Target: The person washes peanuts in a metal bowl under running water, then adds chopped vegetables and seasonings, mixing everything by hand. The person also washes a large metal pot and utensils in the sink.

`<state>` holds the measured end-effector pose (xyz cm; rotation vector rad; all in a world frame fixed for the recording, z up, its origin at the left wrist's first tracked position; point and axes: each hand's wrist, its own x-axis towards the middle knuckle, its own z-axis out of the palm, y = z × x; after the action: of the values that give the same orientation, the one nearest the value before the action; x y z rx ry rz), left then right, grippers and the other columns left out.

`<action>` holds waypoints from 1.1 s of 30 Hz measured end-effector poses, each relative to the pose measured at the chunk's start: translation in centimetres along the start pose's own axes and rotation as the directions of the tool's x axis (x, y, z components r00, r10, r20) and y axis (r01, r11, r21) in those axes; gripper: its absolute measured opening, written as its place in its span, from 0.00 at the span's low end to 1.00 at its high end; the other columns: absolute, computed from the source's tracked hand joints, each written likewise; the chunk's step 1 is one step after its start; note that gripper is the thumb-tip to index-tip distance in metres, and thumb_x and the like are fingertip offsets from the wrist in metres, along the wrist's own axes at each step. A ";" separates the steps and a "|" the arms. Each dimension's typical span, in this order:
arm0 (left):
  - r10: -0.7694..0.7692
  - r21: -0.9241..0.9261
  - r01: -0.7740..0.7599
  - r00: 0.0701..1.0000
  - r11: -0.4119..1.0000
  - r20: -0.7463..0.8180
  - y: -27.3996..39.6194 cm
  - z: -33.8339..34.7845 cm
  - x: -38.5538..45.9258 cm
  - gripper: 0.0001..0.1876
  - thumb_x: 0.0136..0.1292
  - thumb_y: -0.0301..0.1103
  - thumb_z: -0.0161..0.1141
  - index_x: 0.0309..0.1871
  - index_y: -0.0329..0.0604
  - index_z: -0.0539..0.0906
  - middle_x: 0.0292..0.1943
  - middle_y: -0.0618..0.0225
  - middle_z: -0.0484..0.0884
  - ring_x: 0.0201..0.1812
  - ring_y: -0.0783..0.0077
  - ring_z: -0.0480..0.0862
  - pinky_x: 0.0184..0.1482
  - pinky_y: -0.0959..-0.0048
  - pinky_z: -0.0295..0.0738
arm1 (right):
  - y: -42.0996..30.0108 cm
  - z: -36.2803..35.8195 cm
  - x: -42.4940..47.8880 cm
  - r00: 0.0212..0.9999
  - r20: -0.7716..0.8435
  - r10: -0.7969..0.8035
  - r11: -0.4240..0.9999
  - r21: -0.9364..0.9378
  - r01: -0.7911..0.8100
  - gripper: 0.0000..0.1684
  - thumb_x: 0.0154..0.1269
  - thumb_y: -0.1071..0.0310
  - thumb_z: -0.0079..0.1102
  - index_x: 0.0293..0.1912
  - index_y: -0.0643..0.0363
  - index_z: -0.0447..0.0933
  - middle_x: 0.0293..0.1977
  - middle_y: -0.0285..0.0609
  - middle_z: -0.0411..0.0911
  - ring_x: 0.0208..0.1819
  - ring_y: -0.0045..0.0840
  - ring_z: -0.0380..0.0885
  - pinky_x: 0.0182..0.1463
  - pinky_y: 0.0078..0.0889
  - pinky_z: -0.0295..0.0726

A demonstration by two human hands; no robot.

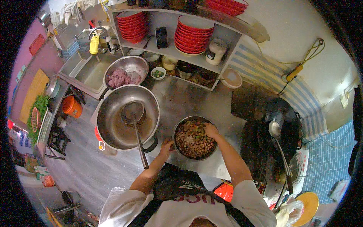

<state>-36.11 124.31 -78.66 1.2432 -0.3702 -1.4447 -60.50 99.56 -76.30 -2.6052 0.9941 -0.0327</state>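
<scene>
A round metal bowl (pixel 176 124) stands on the steel counter, filled with a chopped brown mix (pixel 195 142) that has green pieces along its far side. My left hand (pixel 166 148) grips the bowl's left side near the rim. Over the far right rim, my right hand (pixel 211 131) reaches into the mix; its fingertips are hidden there, so what they hold cannot be told. Left of the bowl is a large two-handled wok (pixel 110 96) with brownish liquid in the bottom. A ladle (pixel 139 136) rests in it, its handle sticking out toward me.
Behind the wok, a metal basin (pixel 140 63) holds pinkish minced meat (pixel 120 78). A small white bowl (pixel 158 73) contains green pieces. Red bowls (pixel 194 37) are stacked on the shelf beside a phone (pixel 161 37). To the right, a long-handled ladle (pixel 275 130) lies across a black wok (pixel 286 113).
</scene>
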 end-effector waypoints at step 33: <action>-0.261 0.397 0.295 0.955 0.869 -0.139 1.2 5.8 -3.8 0.26 0.57 0.48 0.55 0.49 0.34 0.71 0.41 0.54 0.76 0.43 0.65 0.76 0.44 0.67 0.70 | -12.1 -14.8 -1.1 0.960 0.155 0.232 0.972 -0.004 -0.234 0.15 0.53 0.68 0.55 0.42 0.58 0.71 0.48 0.52 0.69 0.47 0.43 0.70 0.44 0.42 0.73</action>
<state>-41.01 124.85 -73.63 1.7529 -0.4740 -1.6041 -55.67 104.00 -58.29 -2.4168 1.2297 0.2171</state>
